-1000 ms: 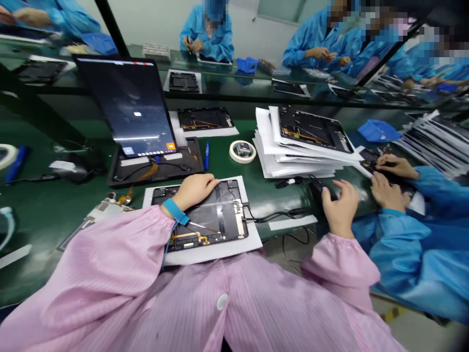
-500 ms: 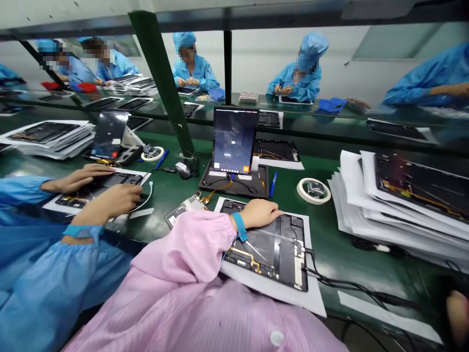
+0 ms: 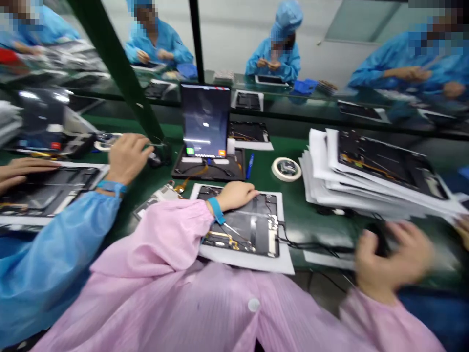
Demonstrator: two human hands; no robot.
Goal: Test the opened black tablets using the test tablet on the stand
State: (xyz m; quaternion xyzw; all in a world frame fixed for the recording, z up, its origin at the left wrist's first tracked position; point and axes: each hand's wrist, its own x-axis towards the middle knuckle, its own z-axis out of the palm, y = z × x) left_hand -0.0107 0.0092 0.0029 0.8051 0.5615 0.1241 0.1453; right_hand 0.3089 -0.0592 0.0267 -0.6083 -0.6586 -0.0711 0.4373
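Observation:
My left hand lies flat on the top edge of an opened tablet, fingers stretched to the right and holding nothing. The tablet rests on a white sheet at the front of the green bench, with a black cable plugged into its right side. My right hand is blurred by motion at the lower right. Its fingers are spread over a dark mouse, and I cannot tell whether it touches it.
An upright lit tablet stands on a black tray behind the opened one. A tape roll, a blue pen and a stack of sheets with tablets lie to the right. A co-worker's hand reaches past a green post.
The view swung left, then partly back to the right. My right hand has come back into view over the mouse. The co-worker's hand on the left moved up toward the post.

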